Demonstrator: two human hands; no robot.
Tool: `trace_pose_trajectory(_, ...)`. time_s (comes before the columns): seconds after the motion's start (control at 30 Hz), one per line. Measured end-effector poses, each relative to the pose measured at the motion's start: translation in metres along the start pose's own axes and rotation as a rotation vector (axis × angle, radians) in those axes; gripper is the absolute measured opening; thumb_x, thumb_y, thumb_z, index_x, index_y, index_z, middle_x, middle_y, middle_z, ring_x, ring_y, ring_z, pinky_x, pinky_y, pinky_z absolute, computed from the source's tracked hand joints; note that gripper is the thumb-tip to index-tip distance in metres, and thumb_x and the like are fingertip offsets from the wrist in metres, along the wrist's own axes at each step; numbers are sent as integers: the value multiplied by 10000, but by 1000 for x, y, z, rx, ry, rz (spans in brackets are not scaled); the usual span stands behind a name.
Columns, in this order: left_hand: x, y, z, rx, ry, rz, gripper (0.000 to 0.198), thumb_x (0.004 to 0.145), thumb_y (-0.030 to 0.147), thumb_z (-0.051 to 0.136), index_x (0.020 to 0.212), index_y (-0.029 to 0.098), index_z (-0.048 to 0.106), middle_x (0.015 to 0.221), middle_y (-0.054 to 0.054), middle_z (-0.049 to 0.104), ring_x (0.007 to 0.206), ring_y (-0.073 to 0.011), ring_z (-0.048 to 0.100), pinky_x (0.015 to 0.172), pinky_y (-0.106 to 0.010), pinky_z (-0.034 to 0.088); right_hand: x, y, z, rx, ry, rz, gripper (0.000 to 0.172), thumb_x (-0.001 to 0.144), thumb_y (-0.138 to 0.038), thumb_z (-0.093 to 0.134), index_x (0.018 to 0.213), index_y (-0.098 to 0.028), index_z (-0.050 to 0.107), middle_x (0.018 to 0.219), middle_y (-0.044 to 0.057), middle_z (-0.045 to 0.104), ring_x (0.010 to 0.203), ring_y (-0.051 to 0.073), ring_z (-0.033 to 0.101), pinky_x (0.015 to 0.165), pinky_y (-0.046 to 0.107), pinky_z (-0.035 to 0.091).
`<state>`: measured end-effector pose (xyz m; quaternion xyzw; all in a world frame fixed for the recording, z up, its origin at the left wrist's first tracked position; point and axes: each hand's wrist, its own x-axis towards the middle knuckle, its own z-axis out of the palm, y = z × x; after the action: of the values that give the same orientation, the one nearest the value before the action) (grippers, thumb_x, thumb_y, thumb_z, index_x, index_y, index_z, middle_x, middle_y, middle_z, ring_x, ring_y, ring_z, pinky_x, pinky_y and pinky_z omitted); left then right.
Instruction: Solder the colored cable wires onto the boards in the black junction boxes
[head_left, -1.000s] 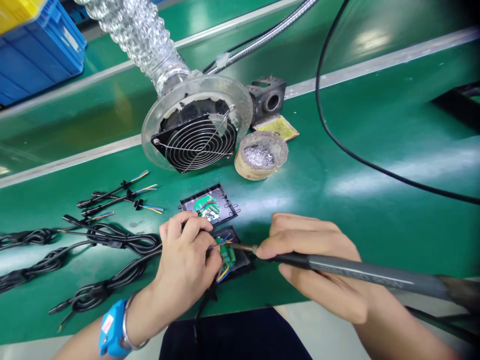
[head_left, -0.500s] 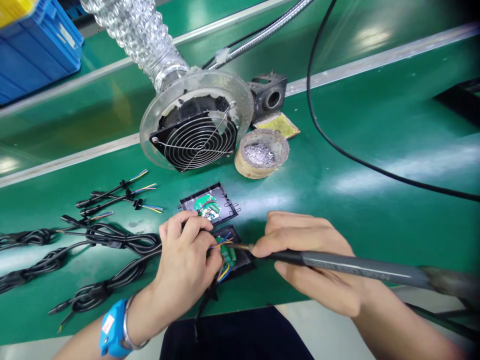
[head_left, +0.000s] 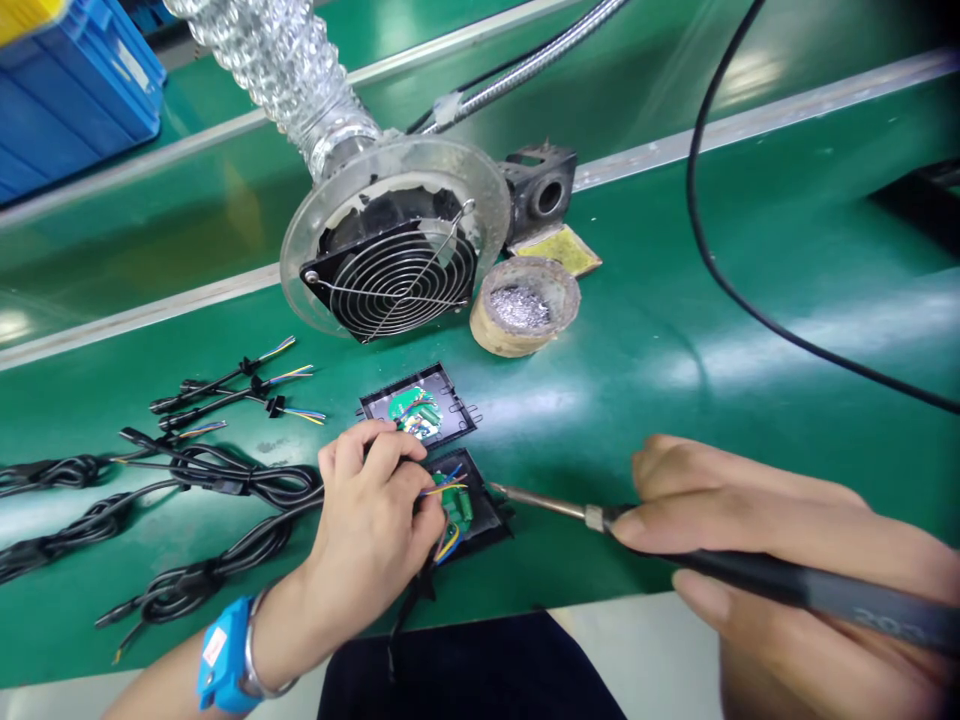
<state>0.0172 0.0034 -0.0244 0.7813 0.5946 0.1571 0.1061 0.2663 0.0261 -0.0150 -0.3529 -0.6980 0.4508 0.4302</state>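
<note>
My left hand is closed around the end of a black cable. Its thin coloured wires stick out past the fingertips, over a green circuit board in a black case half. The hand partly covers board and case. My right hand grips a soldering iron by its dark handle. The iron's metal tip points left, ending near the case's right edge, apart from the wires. Above lies another black case half with a green board inside.
A round fume-extractor fan on a silvery duct stands behind the cases. Beside it are a bowl of solder bits and an iron stand. Coiled cables lie left; a loose black cord hangs right. A blue crate is far left.
My right hand has drawn the soldering iron back to the right, off the wires. The hanging black cord has shifted right. My left hand has stayed in place.
</note>
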Motion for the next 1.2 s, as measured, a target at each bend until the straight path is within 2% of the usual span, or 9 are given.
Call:
trace_pose_trajectory(0.13, 1, 0, 0, -14, 0, 1, 109, 828, 177, 623, 729, 192, 667, 1001, -52, 653, 1127, -296, 463, 890, -487, 368, 5, -3, 5, 34, -43, 20, 238, 814, -120, 496, 932, -230, 671, 661, 22, 561, 578, 145, 505, 493, 321, 367)
trace_pose_trajectory(0.3, 1, -1, 0, -24, -11, 0, 100, 824, 168, 623, 736, 192, 665, 1008, -48, 646, 1131, -292, 456, 902, -491, 364, 10, -6, 11, 77, 17, 48, 210, 840, -123, 499, 888, -228, 675, 633, 16, 538, 571, 132, 458, 499, 310, 320)
trace_pose_trajectory(0.63, 3, -1, -7, -134, -28, -15, 80, 804, 170, 625, 774, 197, 694, 1011, -59, 631, 1143, -291, 434, 974, -516, 392, 7, 8, 14, 84, 135, -1, 273, 795, -142, 557, 1025, -235, 669, 803, 41, 631, 648, 177, 546, 588, 375, 369)
trace_pose_trajectory(0.73, 2, -3, -5, -111, -13, 23, 78, 806, 159, 630, 778, 191, 695, 1035, -59, 624, 1162, -290, 426, 986, -495, 400, 8, 3, 14, 60, 75, 20, 244, 787, -110, 543, 965, -225, 666, 744, 15, 603, 623, 147, 530, 549, 326, 370)
trace_pose_trajectory(0.87, 1, -4, -3, -105, 5, 51, 89, 816, 140, 628, 768, 184, 689, 1019, -53, 620, 1149, -272, 431, 990, -461, 406, 14, -3, 15, 57, -8, -11, 222, 772, -85, 505, 883, -206, 654, 619, -18, 545, 535, 102, 440, 482, 256, 335)
trace_pose_trajectory(1.03, 2, -6, -1, -98, 18, 67, 84, 820, 135, 632, 772, 178, 686, 1018, -52, 620, 1147, -266, 430, 986, -448, 404, 25, 2, 21, 4, -130, -4, 223, 778, -87, 493, 863, -191, 670, 637, -3, 566, 546, 105, 470, 506, 251, 374)
trace_pose_trajectory(1.2, 2, -6, 1, -97, 38, 76, 78, 809, 127, 647, 758, 176, 681, 1007, -48, 626, 1142, -263, 436, 982, -439, 408, 30, 9, 26, 12, -161, -59, 252, 772, -91, 471, 878, -173, 683, 634, 15, 589, 546, 116, 476, 501, 266, 382)
